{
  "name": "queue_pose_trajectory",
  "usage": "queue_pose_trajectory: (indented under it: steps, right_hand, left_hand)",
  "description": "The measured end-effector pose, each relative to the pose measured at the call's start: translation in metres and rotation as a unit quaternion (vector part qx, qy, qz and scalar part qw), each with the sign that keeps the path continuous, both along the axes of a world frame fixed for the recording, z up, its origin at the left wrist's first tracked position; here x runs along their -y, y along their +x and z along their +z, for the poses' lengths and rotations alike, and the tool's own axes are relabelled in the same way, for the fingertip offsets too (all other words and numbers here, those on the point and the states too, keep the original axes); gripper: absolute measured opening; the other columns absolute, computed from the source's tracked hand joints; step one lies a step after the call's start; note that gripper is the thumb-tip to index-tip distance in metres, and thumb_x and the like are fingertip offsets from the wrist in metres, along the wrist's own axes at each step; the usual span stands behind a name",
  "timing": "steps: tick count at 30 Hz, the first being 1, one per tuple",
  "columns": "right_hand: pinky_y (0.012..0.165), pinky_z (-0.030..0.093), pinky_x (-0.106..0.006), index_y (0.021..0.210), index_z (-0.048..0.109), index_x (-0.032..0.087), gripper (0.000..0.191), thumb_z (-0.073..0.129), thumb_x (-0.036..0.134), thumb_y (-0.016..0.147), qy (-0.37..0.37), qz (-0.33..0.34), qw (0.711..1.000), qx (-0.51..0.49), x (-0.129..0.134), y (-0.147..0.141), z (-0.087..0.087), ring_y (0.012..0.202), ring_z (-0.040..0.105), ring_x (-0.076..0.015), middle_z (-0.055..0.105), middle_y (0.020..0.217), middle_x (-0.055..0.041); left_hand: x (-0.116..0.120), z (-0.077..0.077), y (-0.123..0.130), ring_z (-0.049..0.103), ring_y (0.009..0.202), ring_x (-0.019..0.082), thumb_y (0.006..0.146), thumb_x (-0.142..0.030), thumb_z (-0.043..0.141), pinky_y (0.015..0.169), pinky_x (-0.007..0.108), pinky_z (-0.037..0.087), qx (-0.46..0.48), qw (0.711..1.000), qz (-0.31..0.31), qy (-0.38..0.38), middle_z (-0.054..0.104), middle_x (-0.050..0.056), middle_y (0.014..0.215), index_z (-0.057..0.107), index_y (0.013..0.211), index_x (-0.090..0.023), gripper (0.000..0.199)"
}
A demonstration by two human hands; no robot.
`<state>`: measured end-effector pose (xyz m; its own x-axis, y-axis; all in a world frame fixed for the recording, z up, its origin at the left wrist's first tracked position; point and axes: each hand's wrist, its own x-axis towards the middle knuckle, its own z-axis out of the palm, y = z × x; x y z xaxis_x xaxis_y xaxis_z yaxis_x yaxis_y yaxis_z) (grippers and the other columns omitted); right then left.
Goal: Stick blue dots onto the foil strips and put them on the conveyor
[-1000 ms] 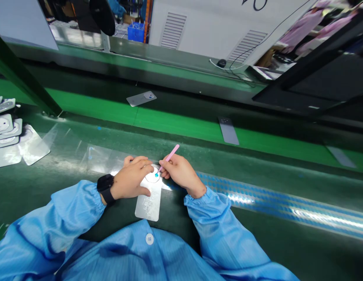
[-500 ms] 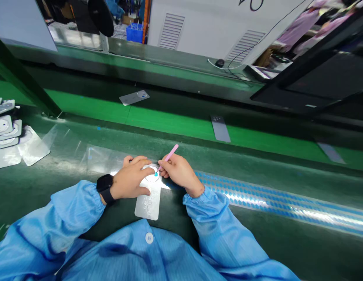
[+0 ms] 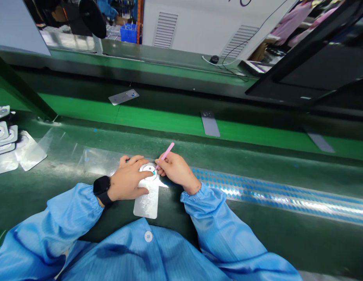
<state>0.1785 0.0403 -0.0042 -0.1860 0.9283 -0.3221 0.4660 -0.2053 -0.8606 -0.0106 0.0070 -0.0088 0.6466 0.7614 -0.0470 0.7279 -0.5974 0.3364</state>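
Pink tweezers (image 3: pixel 166 154) stand angled in the right hand (image 3: pixel 175 169), pinched between thumb and fingers, their tip coming down at a small cyan speck (image 3: pixel 154 173) on the edge of a white ring (image 3: pixel 149 169). The ring sits on the rounded end of a silver metal plate (image 3: pixel 146 205). The left hand (image 3: pixel 127 179), a black smartwatch (image 3: pixel 101 190) on its wrist, lies flat across that end, its fingertips (image 3: pixel 144 167) reaching the ring and pressing the plate to the dark green counter (image 3: pixel 257 238).

The hands are close together, almost meeting over the ring, with the plate straight ahead of the person's chest. Its long axis runs outward from the blue smock (image 3: pixel 146 253), leaning only slightly, with the narrow tail toward the body and the ring end farther off. The left hand covers more of the plate, while the right reaches it through the tweezers.

A clear film sheet (image 3: pixel 99 162) lies beyond the left hand, with a stack of similar plates (image 3: pixel 1 134) at far left. A blue-dotted strip (image 3: pixel 272 193) runs off to the right.

Compared with half a second earlier, the whole scene sits slightly further left in view, and the tweezer tip and left fingers have shifted a little over the ring.
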Motion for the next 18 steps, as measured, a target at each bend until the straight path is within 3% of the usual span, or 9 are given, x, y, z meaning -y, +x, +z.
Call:
queue_pose_trajectory:
  steps: [9,12,15,18]
  right_hand:
    - [0.049,0.051,-0.025,0.073,0.055,0.018,0.012,0.056,0.021,0.085,-0.005,-0.029,0.999,-0.036,-0.001,0.006,0.0,0.05,0.063,-0.0146,0.065,0.058,-0.0012]
    - [0.058,0.052,-0.028,0.074,0.055,0.018,0.016,0.051,0.027,0.087,0.103,-0.053,0.993,-0.011,0.005,0.017,0.008,0.059,0.063,-0.0165,0.065,0.064,-0.0027]
    - [0.074,0.051,-0.031,0.078,0.06,0.018,0.02,0.044,0.022,0.09,0.275,0.053,0.956,0.085,0.022,0.025,0.011,0.078,0.063,-0.0183,0.066,0.08,-0.0065]
    - [0.078,0.051,-0.032,0.098,0.065,0.017,0.024,0.043,0.015,0.088,0.311,0.195,0.907,0.207,0.042,0.024,0.004,0.085,0.062,-0.0195,0.063,0.097,-0.01]
  left_hand:
    - [0.0,0.003,0.001,0.036,0.129,0.036,0.071,-0.04,0.073,0.095,0.055,0.024,-0.013,1.0,-0.004,0.008,0.049,0.009,0.137,0.061,0.113,-0.03,0.045]
    - [0.0,0.003,0.001,0.035,0.129,0.036,0.07,-0.041,0.073,0.095,0.055,0.024,-0.009,1.0,0.0,0.005,0.05,0.01,0.136,0.059,0.114,-0.027,0.048]
    - [0.001,0.003,0.003,0.036,0.129,0.036,0.068,-0.039,0.075,0.096,0.055,0.024,-0.001,1.0,0.008,-0.005,0.051,0.01,0.135,0.057,0.114,-0.024,0.051]
    - [0.0,0.002,0.004,0.036,0.129,0.035,0.067,-0.038,0.077,0.097,0.054,0.024,0.004,1.0,0.015,-0.013,0.052,0.011,0.134,0.054,0.114,-0.023,0.055]
